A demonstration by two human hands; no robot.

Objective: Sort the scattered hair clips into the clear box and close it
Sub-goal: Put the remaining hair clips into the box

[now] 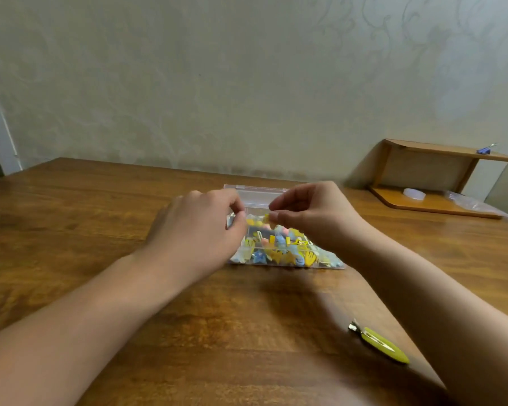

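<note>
box: clear plastic box (pixel 288 260) mid-tabletop, lid up, stuffed with colourful clips
right hand (pixel 308 218): fingers pinch small yellow clip (pixel 266 218) above it
left hand (pixel 200 230): fingers curled at box edge, grip unclear
risk: yellow-green snap clip (pixel 383 344) near right forearm could get forgotten; overfull pile may jam lid

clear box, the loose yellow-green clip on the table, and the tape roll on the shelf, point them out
clear box (pixel 288 263): head view, on its near front wall.
yellow-green clip (pixel 383 346): head view, on the middle of its flat body.
tape roll (pixel 414 194): head view, on its top face.
</note>
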